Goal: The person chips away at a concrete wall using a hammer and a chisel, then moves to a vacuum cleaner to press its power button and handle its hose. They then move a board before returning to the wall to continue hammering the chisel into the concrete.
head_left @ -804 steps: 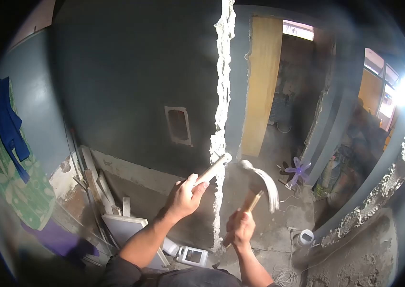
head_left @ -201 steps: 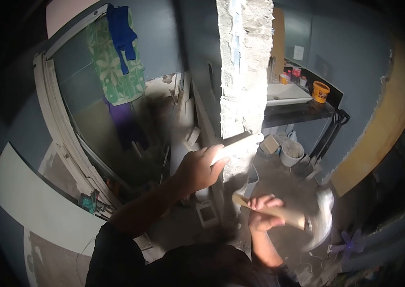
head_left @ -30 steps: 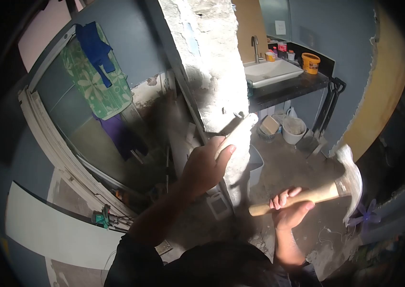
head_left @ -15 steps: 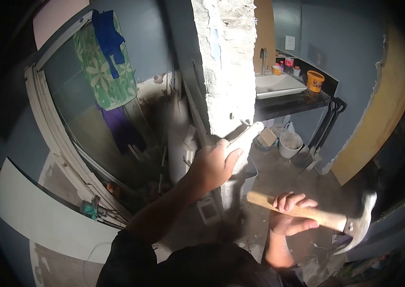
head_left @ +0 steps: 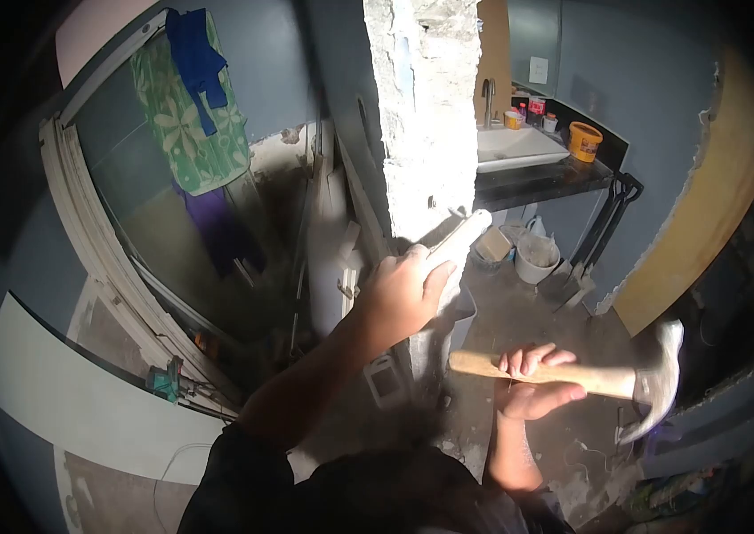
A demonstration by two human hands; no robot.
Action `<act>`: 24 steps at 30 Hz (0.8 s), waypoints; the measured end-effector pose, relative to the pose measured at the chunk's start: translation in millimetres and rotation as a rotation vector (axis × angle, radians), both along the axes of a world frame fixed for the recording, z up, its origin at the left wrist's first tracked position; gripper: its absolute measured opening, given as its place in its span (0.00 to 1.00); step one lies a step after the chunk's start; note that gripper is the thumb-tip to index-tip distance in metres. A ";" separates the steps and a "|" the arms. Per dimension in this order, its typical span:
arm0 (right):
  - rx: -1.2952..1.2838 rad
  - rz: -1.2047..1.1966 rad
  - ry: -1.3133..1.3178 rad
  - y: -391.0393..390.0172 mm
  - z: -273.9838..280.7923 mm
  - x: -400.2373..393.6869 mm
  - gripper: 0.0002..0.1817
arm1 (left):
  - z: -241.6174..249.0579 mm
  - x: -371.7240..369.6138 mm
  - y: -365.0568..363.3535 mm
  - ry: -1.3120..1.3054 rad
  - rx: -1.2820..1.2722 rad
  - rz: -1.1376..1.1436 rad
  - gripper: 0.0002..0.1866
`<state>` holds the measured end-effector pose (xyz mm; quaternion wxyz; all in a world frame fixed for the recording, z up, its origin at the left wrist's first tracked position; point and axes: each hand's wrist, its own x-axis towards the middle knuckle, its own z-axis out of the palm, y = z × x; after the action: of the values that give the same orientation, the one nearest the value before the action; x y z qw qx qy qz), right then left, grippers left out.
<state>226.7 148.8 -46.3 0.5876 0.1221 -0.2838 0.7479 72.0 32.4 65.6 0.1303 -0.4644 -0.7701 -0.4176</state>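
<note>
My left hand (head_left: 399,298) is closed around a chisel (head_left: 458,240), pale in the bright light, slanting up to the right against the rough, stripped edge of the wall (head_left: 430,116). Its rounded end sticks out past my thumb; the far end is hidden. Lower right, my right hand (head_left: 532,392) grips the wooden handle of a claw hammer (head_left: 610,381), fingers over the top and thumb along the underside. The hammer's metal head points right, well apart from the chisel.
Behind the wall edge a white sink (head_left: 519,147) sits on a dark counter with an orange tub (head_left: 584,141). Below are a white bucket (head_left: 537,258) and long-handled shovels (head_left: 604,222). At left stand a white door frame (head_left: 83,214), a pale panel (head_left: 83,383) and a teal power tool (head_left: 165,380).
The hammer and my right hand have moved up and slightly left. My left hand keeps its grip on the chisel, which sits slightly higher in view; the view has shifted a little.
</note>
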 end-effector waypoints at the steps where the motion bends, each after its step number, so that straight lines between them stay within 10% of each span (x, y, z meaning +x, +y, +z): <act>1: 0.063 -0.015 0.014 -3.3 2.8 -0.7 0.36 | 2.0 1.2 0.4 -0.006 -0.001 0.000 0.14; 4: 0.020 0.127 -0.177 -20.0 -20.5 -39.2 0.34 | 10.9 8.4 -0.6 -0.078 -0.014 -0.002 0.14; 5: 0.093 0.125 -0.633 -25.1 -21.9 -40.2 0.30 | 13.3 10.2 -0.6 -0.134 -0.019 0.000 0.14; 11: -0.232 0.207 -0.456 -1.6 -15.7 -16.5 0.36 | 5.3 3.9 -1.8 -0.066 -0.048 0.115 0.16; 17: -0.028 0.100 -0.260 -1.4 5.9 20.9 0.37 | -17.4 1.8 -10.8 -0.417 0.281 -0.073 0.16; 24: -0.007 0.011 -0.545 -1.8 3.5 41.7 0.38 | -6.1 -5.2 -11.9 0.104 -0.019 0.036 0.15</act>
<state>268.3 146.9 -42.8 0.4858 -0.0838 -0.4282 0.7574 66.8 20.6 59.5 0.1730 -0.4728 -0.7743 -0.3834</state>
